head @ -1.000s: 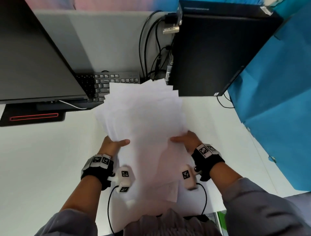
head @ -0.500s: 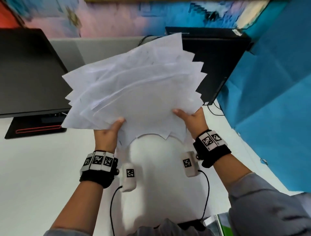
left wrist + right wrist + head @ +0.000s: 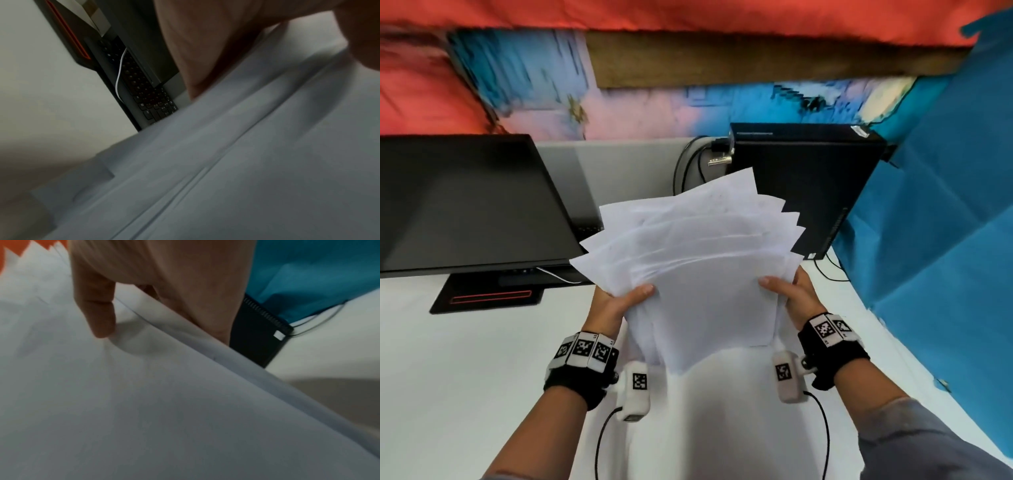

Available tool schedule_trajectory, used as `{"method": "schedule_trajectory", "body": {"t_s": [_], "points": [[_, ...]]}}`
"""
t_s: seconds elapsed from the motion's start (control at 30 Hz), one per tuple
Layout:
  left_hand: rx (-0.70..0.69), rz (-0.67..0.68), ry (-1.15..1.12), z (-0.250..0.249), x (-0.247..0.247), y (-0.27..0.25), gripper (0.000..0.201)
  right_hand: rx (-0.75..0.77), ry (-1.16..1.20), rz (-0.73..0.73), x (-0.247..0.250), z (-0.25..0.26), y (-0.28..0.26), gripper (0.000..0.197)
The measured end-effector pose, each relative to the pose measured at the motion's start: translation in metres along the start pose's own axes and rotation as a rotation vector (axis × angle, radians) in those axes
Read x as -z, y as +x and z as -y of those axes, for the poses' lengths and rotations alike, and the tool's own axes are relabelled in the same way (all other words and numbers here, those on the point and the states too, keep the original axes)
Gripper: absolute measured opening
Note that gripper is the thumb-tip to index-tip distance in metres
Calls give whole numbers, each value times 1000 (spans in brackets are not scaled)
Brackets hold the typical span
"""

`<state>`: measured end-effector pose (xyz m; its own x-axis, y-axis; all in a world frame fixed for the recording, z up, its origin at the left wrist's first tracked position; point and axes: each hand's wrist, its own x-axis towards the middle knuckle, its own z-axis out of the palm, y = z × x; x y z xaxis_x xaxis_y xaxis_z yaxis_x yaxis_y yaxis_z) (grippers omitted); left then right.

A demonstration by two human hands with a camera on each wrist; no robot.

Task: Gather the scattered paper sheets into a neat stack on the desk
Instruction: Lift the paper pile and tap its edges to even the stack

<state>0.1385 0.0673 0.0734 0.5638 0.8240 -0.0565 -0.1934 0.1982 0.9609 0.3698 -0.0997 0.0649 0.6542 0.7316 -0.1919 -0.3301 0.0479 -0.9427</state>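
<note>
Paper sheets (image 3: 698, 274): a loose, fanned bundle, held up off the white desk (image 3: 465, 377) by both hands, corners splayed out at the far end in jagged steps. Edges not yet squared. Lower edge hangs free above the desk surface.

Left hand (image 3: 616, 301): grips the bundle's left edge, thumb laid across the top sheet, fingers hidden beneath. Left wrist view shows the staggered sheet edges (image 3: 226, 162) close up, blurred, with the hand (image 3: 205, 40) above them.

Right hand (image 3: 791, 294): grips the right edge likewise, thumb pressed onto the top sheet, fingers curled under and out of sight. Right wrist view confirms the thumb tip (image 3: 100, 321) bearing down on the paper (image 3: 144, 402), dimpling it slightly.

Both wrists carry black bands with coded markers and small white cabled cameras.

Surroundings: dark monitor (image 3: 465, 202) at left on a black stand base with a red strip (image 3: 489, 296); black keyboard (image 3: 152, 100) partly under the monitor, a white cable crossing it. Black computer tower (image 3: 804, 185) stands behind the bundle at right, cables at its back. Blue cloth (image 3: 935, 240) along the right side.
</note>
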Motion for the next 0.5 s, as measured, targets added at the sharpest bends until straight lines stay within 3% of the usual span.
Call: {"method": "schedule_trajectory", "body": {"t_s": [0.3, 0.5], "points": [[-4, -92, 7, 16, -25, 0, 44, -86, 48, -117, -19, -19, -2, 29], [-113, -91, 9, 4, -31, 6, 46, 31, 89, -103, -25, -9, -4, 42]]}}
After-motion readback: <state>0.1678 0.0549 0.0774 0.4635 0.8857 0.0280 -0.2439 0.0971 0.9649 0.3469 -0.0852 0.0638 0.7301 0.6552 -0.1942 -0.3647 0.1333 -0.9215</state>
